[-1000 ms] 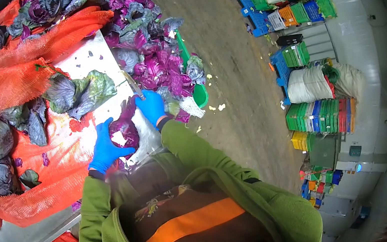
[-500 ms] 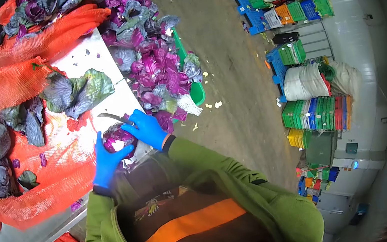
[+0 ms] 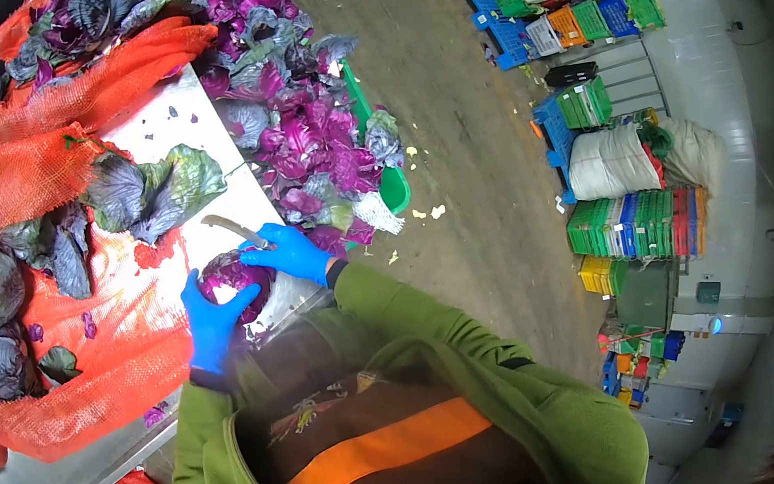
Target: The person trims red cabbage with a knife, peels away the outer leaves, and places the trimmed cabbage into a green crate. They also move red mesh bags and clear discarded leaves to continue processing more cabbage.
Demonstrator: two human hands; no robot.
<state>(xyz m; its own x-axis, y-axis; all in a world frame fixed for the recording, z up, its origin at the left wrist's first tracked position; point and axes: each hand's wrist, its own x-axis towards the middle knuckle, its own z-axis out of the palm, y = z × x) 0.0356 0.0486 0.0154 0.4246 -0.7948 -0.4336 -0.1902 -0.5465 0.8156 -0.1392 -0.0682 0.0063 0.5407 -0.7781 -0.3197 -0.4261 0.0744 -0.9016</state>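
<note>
A red cabbage with a pale cut patch rests at the near edge of the metal table. My left hand, in a blue glove, grips the cabbage from its left side, thumb across the top. My right hand, gloved in blue too, is closed round the handle of a curved knife. The blade points up and left, over the bare tabletop, and my right fingers lie close against the cabbage's upper right side. Beyond the blade lie loose dark outer leaves.
An orange mesh sack spreads over the table's left, with whole red cabbages on it. Trimmed purple leaves heap in a green crate right of the table. Stacked crates and a white sack stand across the floor.
The knife has turned, its blade swinging slightly upward off the cabbage's top. My right hand has shifted a little, and my left hand's fingers have moved slightly left on the cabbage.
</note>
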